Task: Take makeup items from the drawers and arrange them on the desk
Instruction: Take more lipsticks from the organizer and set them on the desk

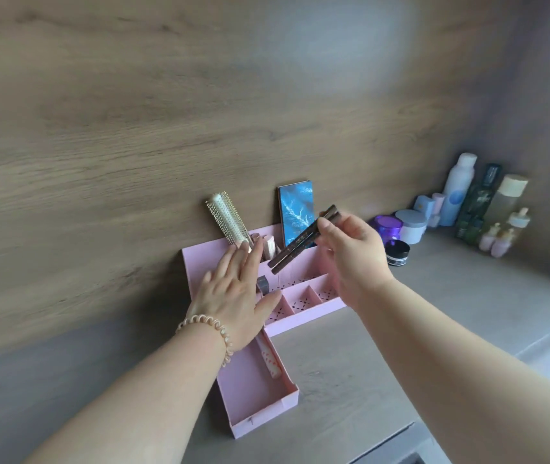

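A pink organiser (303, 321) stands on the grey desk against the wooden wall. Its pink drawer (260, 401) is pulled out toward me and holds a pale patterned tube (268, 358). My right hand (350, 259) grips two slim brown makeup pens (300, 242), held slanted above the organiser's back compartments. My left hand (233, 293) lies flat, fingers spread, over the organiser's left side. A round hairbrush (228, 219) and a blue palette (297, 212) stand upright in the back compartments. A small grey lipstick (263, 284) shows beside my left hand.
Bottles and jars line the wall at the right: a white spray bottle (458, 190), a dark green bottle (478, 205), a purple jar (388, 226), a white jar (412, 226) and a black jar (397, 252). The desk's front edge (535, 343) drops off at right.
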A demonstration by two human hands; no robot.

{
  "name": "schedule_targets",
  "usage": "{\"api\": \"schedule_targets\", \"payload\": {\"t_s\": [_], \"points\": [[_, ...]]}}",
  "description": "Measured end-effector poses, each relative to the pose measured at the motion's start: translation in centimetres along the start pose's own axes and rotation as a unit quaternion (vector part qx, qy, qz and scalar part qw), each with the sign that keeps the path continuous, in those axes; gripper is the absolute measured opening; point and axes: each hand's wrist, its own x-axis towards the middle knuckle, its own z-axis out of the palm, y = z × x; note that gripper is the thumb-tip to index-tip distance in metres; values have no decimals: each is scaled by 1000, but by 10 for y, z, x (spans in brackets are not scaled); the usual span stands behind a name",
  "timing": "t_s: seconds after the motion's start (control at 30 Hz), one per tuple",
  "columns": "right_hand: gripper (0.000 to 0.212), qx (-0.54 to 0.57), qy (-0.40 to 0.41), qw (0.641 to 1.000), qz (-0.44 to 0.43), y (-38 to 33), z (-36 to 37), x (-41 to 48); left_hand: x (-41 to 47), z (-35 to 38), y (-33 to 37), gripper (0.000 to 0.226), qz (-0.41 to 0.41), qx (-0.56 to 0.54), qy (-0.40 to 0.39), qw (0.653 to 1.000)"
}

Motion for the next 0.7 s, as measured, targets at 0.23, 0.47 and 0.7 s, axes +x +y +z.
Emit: {"api": "schedule_targets", "payload": {"t_s": [0.23,0.47,0.7], "points": [[13,-11,12,998,59,-18,-32,-90,-53,-17,10,75,201,-60,107,972],[13,-25,73,996,38,-65,-44,-191,-116,-63,72,58,210,-205,48,955],[8,-130,183,974,-8,-141,-103,-309,-186,-121,151,12,248,-385,-146,877]]}}
